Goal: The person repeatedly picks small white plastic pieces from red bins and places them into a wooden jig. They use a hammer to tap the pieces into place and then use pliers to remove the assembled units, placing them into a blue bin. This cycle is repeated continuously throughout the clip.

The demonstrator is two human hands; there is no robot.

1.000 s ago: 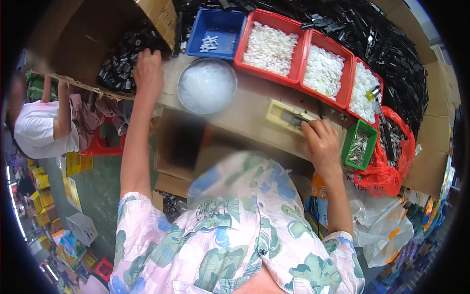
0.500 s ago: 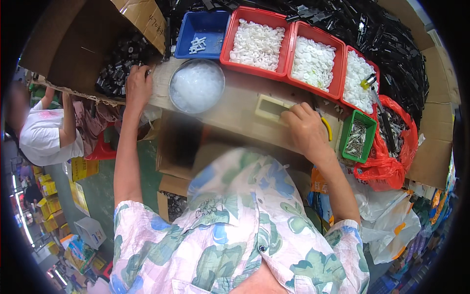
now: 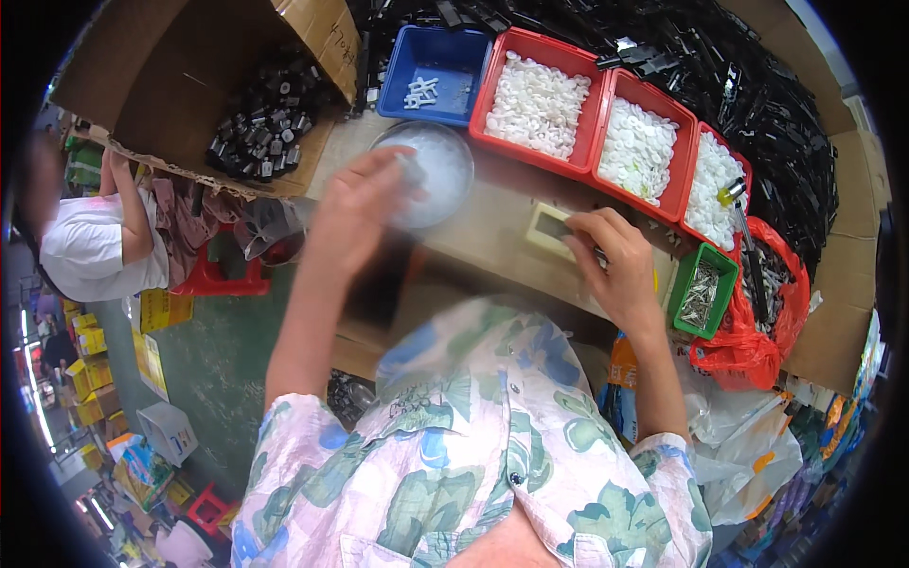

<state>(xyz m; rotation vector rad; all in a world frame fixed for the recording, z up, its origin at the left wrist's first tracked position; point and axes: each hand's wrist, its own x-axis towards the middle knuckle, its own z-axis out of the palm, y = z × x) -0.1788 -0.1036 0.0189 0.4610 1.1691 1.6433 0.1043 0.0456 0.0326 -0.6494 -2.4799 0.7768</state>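
Observation:
My left hand (image 3: 365, 204) is lifted over the near left edge of a round bowl (image 3: 443, 178) that holds a whitish, translucent mass. Motion smears its fingers, and a greyish blur at the fingertips is too unclear to name. On the bench, a cream rectangular block (image 3: 546, 230) with a long recess lies right of the bowl. My right hand (image 3: 617, 260) has its bent thumb and fingers around the block's right end, which they partly hide. Behind the block stand red bins (image 3: 589, 175) of small white plastic parts.
Left, a cardboard box (image 3: 317, 28) holds small black parts (image 3: 270, 128). A blue bin (image 3: 390, 83) with a few white pieces, a green bin (image 3: 727, 301) of metal pins and a red plastic bag (image 3: 748, 358) line the bench. Black strips (image 3: 776, 142) pile up behind. A person (image 3: 99, 237) sits at left.
My left hand has left the black parts in the cardboard box and moved right to the bowl. My right hand stays at the block, its fingers more bent. The view has shifted slightly.

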